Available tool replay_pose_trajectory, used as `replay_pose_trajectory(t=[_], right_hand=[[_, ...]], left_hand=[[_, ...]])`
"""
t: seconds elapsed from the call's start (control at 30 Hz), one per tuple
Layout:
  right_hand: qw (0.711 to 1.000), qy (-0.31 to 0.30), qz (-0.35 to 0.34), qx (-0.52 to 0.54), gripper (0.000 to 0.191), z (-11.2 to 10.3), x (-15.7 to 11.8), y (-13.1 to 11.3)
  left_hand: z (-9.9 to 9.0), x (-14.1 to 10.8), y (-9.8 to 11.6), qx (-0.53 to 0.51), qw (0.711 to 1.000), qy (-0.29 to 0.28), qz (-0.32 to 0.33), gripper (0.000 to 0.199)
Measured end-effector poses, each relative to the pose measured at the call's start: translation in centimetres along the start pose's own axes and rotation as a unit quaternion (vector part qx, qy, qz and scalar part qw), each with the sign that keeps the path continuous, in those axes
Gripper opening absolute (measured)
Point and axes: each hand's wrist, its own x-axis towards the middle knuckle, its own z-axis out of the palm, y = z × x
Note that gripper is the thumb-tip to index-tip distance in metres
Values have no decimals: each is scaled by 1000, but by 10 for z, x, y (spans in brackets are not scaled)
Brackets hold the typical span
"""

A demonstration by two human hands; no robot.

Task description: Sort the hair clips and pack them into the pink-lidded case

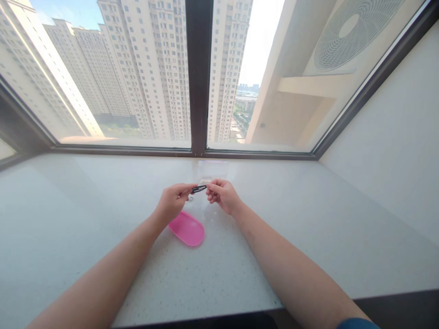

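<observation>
A small black clip-like item (pixel 199 188) is held between my two hands, above the pale speckled sill. My left hand (pixel 173 199) pinches its left end. At its right end are the closed fingertips of my right hand (pixel 222 194). A small metal ring (pixel 190 199) shows just under my left fingertips; whether it is attached to the black item I cannot tell. The pink oval tray (pixel 190 230) lies below my left hand, which partly covers its upper left end. Behind my hands lies a clear plastic bag (pixel 212 169), with something pale by my right fingertips.
The white speckled sill (pixel 192 283) runs up to a dark window frame (pixel 199 82). A white wall (pixel 387 137) rises on the right. Tall buildings and an air-conditioner fan stand outside the glass. The sill's dark front edge crosses the bottom.
</observation>
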Motion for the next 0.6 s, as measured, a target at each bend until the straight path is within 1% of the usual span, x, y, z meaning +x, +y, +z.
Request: replay_pose_trajectory(t=[0.13,0.27,0.33,0.47,0.6], right_hand=[[999,0,9,-40,29,-2,0,2],[1000,11,20,-18,28,-1,1,2],[1000,1,27,-12,28,-1,2,2],[999,-36,38,-14,26,-2,3,4],[998,-46,41,-5,24,-5,3,4]], left_hand=[[0,-1,-1,57,998,-9,36,29],[1,-3,3,103,993,-4,63,30],[2,-4,5,116,990,6,80,31],[4,-5,6,130,986,20,103,25],[4,-4,6,149,983,1,104,27]])
